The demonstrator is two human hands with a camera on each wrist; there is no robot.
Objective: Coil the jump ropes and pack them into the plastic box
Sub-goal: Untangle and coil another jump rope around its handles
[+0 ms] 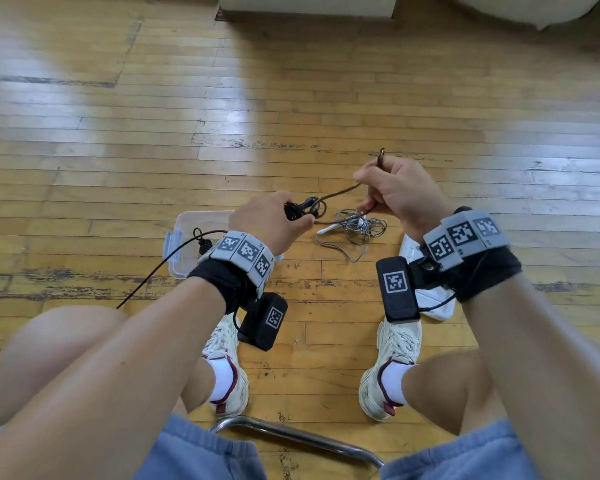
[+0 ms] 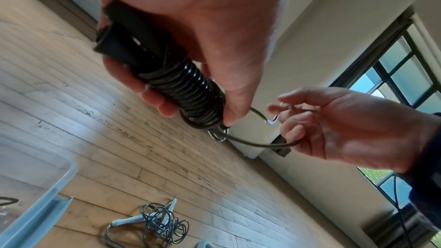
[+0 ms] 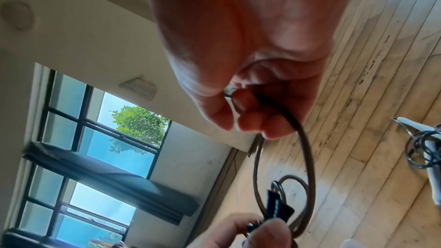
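Above the floor at the person's twelve o'clock, the left hand (image 1: 269, 220) fingers curl round the black jump rope (image 2: 181, 90) wound on its handles, while the right hand (image 1: 400, 188) fingers pinch its last loose loop, best drawn snug and tucked before it goes into the plastic box (image 1: 184, 237) at ten o'clock.

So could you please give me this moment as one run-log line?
left hand: grips black rope wound on handles | right hand: pinches its loose end | grey rope: on floor | box: open

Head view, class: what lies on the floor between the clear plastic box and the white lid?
The grey jump rope, a loose tangle with white handles, lies on the wooden floor between the plastic box and the white lid.
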